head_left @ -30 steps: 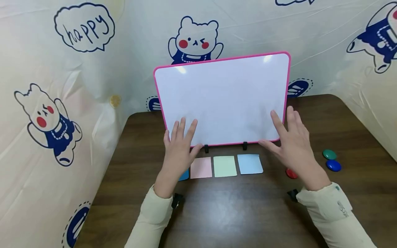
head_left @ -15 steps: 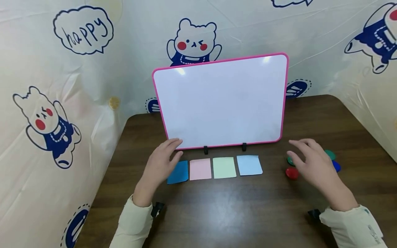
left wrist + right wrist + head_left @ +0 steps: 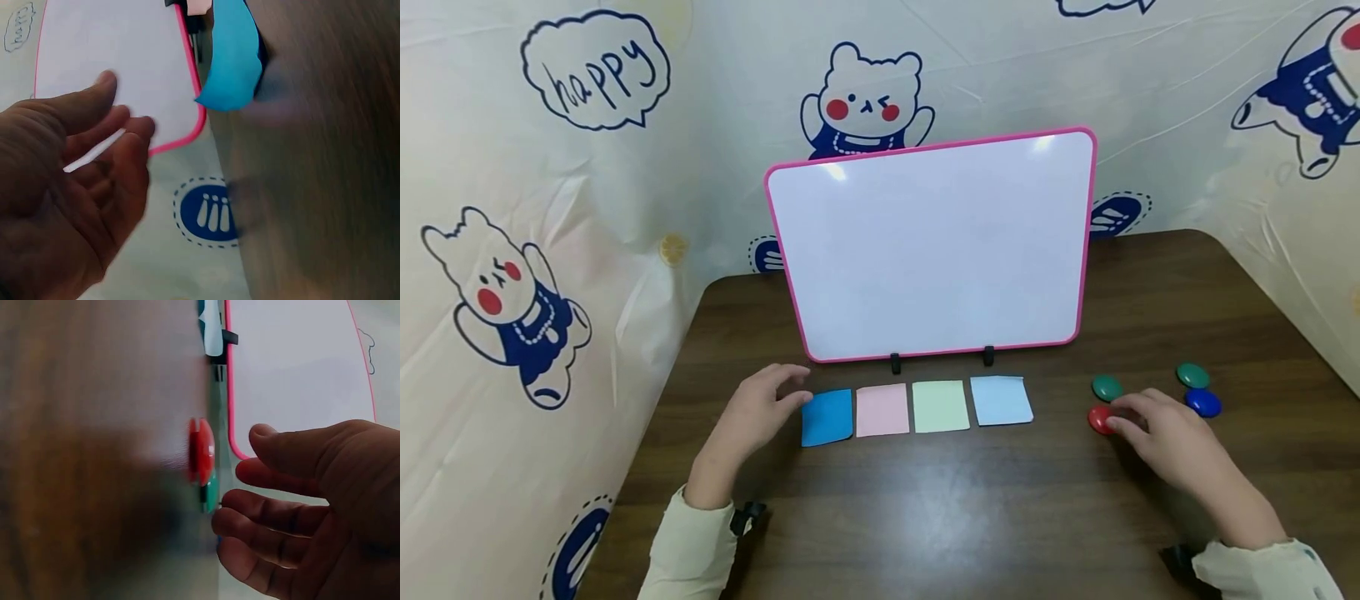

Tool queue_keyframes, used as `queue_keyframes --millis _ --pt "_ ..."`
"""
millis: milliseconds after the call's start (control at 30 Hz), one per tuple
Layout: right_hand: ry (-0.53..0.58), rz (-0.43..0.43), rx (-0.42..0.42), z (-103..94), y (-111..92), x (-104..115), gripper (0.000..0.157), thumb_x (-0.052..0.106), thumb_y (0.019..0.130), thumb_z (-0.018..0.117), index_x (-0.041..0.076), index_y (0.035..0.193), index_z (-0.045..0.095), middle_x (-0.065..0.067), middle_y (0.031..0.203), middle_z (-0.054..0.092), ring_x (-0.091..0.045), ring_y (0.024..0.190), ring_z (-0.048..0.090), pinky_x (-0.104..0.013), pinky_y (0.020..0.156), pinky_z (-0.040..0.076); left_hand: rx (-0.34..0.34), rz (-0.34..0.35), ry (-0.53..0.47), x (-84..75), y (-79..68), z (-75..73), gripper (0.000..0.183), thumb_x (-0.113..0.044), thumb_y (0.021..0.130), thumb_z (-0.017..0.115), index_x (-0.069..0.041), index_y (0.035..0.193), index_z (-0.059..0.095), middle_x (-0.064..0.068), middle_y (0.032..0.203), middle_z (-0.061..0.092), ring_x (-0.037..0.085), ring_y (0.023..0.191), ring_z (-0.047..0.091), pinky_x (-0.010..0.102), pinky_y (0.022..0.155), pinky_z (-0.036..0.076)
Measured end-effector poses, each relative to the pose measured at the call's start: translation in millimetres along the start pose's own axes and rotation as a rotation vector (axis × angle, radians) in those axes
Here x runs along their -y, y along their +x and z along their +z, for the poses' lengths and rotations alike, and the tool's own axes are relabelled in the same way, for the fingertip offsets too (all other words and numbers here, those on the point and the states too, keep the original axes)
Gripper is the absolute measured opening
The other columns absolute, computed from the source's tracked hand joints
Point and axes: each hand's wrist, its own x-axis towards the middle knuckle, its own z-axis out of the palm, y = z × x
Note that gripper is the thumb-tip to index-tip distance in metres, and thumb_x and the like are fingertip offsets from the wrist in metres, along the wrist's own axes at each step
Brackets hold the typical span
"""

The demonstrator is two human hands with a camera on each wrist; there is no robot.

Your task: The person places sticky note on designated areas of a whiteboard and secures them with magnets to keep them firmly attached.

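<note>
My right hand is at the red round magnet, thumb and index finger apart at its right side. Seen from the right wrist, the fingers are loosely bent and the red magnet lies just beyond the fingertips. A green magnet sits right behind it. On the other side, my left hand hovers with relaxed fingers at the left edge of the dark blue sticky note, holding nothing. In the left wrist view this note curls up beyond the fingers.
A pink-framed whiteboard stands on black feet at the back. Before it lie pink, pale green and light blue notes. Another green magnet and a blue magnet lie on the wooden table.
Both hands have come away from the whiteboard. The left has drawn back left beside the dark blue note; the right has swung right and down to the red magnet.
</note>
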Motion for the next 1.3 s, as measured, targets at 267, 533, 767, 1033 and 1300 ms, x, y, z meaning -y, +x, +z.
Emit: queue_keyframes --millis 267,533,767,1033,1300 --pt "0.003 0.028 0.050 7.8 -2 -7 0.041 0.026 0.089 0.079 -0.003 0.116 0.068 -0.016 0.103 0.066 -0.035 0.090 0.061 -0.060 0.078 0.051 0.138 -0.236 -0.040 12.4 2.5 1.4 0.036 -0.026 0.097 0.071 -0.003 0.123 0.064 0.012 0.104 0.065 0.026 0.081 0.059 0.039 0.067 0.055" --pt "0.002 0.016 0.049 12.2 0 -8 0.045 0.024 0.088 0.080 -0.006 0.118 0.066 -0.011 0.097 0.063 -0.028 0.084 0.057 -0.055 0.074 0.051 0.195 -0.277 -0.086 22.2 5.0 12.9 0.027 -0.016 0.095 0.072 -0.002 0.117 0.065 0.009 0.095 0.061 0.025 0.074 0.057 0.035 0.058 0.054" --pt "-0.003 0.007 0.038 14.9 1 -7 0.047 0.024 0.089 0.079 -0.006 0.123 0.064 -0.009 0.095 0.061 -0.027 0.082 0.054 -0.049 0.070 0.050 0.196 -0.277 -0.069 18.5 9.5 16.8 0.019 -0.013 0.094 0.072 -0.003 0.108 0.065 0.009 0.092 0.060 0.026 0.073 0.056 0.035 0.059 0.053" --pt "-0.014 0.002 0.041 16.9 6 -3 0.046 0.023 0.088 0.079 -0.006 0.121 0.065 -0.003 0.087 0.056 -0.022 0.076 0.051 -0.038 0.064 0.046 0.191 -0.281 -0.046 12.9 13.8 22.1 0.011 -0.012 0.095 0.071 -0.006 0.101 0.064 0.010 0.086 0.057 0.025 0.065 0.055 0.033 0.057 0.050" --pt "-0.015 0.016 0.054 16.2 7 -2 0.054 0.027 0.086 0.082 -0.009 0.122 0.064 -0.007 0.091 0.059 -0.024 0.079 0.053 -0.042 0.067 0.050 0.187 -0.266 -0.046 10.2 15.5 22.8 0.006 -0.012 0.097 0.068 -0.007 0.095 0.065 0.009 0.076 0.055 0.024 0.058 0.054 0.033 0.055 0.048"
